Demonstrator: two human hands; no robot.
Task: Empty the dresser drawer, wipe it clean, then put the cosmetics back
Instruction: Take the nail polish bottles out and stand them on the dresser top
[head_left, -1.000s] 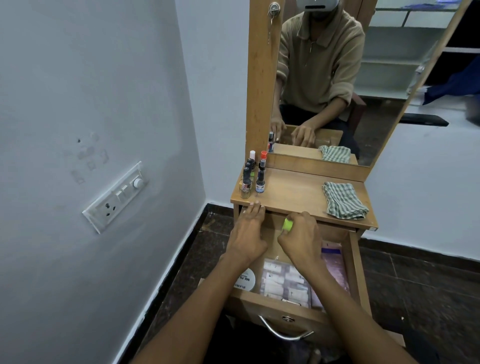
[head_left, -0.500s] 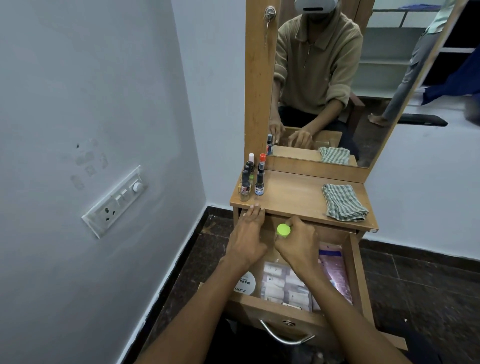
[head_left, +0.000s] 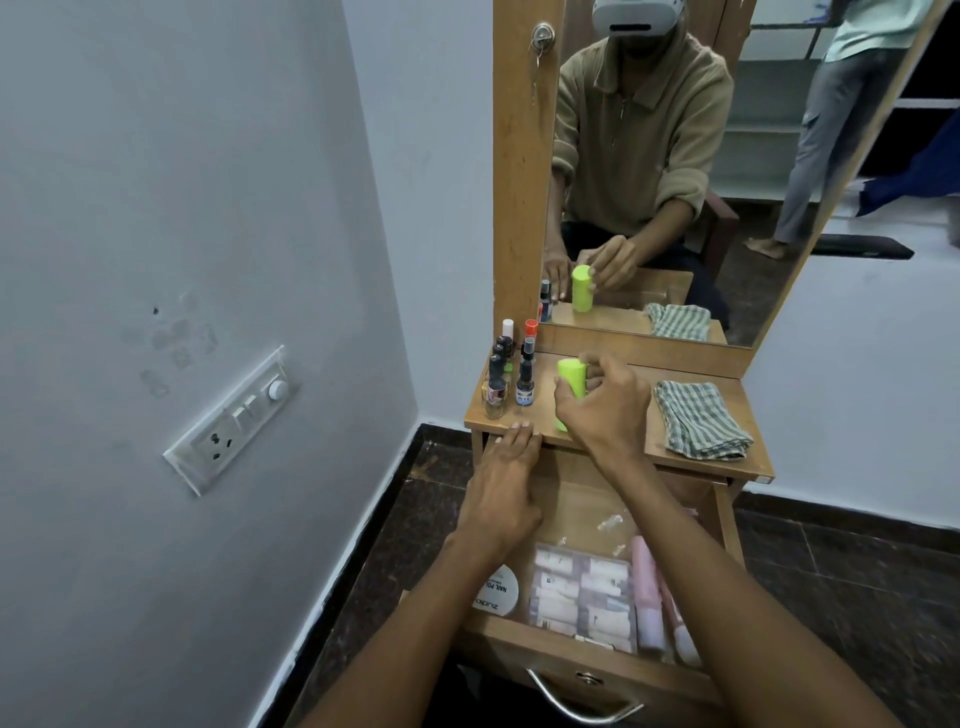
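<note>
Right hand (head_left: 605, 405) grips a lime-green cylindrical container (head_left: 570, 382), fingers curled round it, over the dresser top (head_left: 608, 415) near the middle, just right of the bottle cluster. Whether its base touches the wood: can't tell. Left hand (head_left: 506, 488) lies flat, fingers straight, fingertips on the front edge of the dresser top near its left corner, holding nothing.

Small bottles (head_left: 506, 376) stand upright at the left back corner of the top; one front bottle has a blue label (head_left: 525, 399), text too small to read. Green checked cloth (head_left: 698, 427) lies folded at the right side of the top.

Drawer (head_left: 566, 657) is pulled open below. Inside it: round white lid (head_left: 500, 596) at front left, readable "NAIL POL..." and "zudio"; clear packet of sachets (head_left: 584, 597) in the middle, print illegible; pink tubes (head_left: 652, 603) along the right wall.
</note>
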